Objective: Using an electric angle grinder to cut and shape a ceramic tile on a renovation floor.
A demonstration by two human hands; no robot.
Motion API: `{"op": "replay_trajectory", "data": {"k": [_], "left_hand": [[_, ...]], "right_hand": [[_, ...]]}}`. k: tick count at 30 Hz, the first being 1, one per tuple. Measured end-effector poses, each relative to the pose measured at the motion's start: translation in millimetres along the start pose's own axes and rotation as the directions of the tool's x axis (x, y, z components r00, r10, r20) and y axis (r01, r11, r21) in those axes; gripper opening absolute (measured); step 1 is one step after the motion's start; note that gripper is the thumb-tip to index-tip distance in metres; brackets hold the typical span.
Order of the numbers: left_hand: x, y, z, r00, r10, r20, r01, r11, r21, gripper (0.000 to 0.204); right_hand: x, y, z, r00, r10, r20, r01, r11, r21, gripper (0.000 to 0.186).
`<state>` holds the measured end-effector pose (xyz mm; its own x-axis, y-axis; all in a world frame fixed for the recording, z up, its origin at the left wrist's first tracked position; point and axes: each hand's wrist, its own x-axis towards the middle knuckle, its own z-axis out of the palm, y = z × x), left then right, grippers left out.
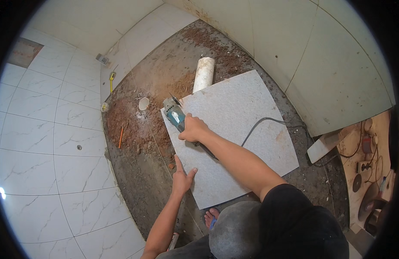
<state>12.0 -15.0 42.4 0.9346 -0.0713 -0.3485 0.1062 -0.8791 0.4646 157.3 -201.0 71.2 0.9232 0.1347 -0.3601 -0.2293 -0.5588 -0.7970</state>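
Note:
My right hand (194, 128) is wrapped round the body of a teal and grey angle grinder (175, 117). The grinder's disc sits at the far left corner of a large grey tile (234, 129), which lies with its speckled face up. Along the tile's left edge rests my left hand (182, 179), index finger stretched out and thumb spread over the edge; its other fingers are partly hidden. From the grinder a dark power cord (255, 123) trails across the tile toward the right. Under the tile's far edge a white pipe (204, 74) sticks out.
An orange pencil (121, 137) and a white pipe opening (143, 103) are on the dirt floor at left. A yellow tape measure (112, 76) is near the marble-look wall (31, 146). At right, a wooden board (359, 168) holds discs, cords and a socket beside a white offcut (324, 147).

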Motion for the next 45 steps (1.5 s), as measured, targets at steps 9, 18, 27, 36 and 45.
{"op": "replay_trajectory", "data": {"k": [9, 18, 27, 36, 45], "left_hand": [[-1, 0, 0, 0.999, 0.026, -0.021, -0.026, 1.0, -0.008, 0.108], [-1, -1, 0, 1.0, 0.006, -0.02, -0.006, 1.0, 0.013, 0.108], [2, -9, 6, 0.999, 0.024, -0.037, -0.024, 1.0, -0.001, 0.108], [1, -8, 5, 1.0, 0.011, -0.029, -0.01, 1.0, 0.02, 0.109], [1, -1, 3, 1.0, 0.007, -0.024, -0.007, 1.0, 0.023, 0.108]], "right_hand": [[-2, -1, -2, 1.0, 0.005, 0.017, -0.006, 1.0, 0.008, 0.08], [-3, 0, 1, 1.0, 0.004, 0.016, -0.005, 1.0, 0.015, 0.078], [7, -5, 4, 0.987, -0.148, -0.064, 0.144, 0.987, -0.064, 0.071], [9, 3, 7, 0.982, -0.15, -0.111, 0.145, 0.988, -0.053, 0.069], [10, 3, 3, 0.989, -0.118, -0.086, 0.117, 0.993, -0.022, 0.069]]}}
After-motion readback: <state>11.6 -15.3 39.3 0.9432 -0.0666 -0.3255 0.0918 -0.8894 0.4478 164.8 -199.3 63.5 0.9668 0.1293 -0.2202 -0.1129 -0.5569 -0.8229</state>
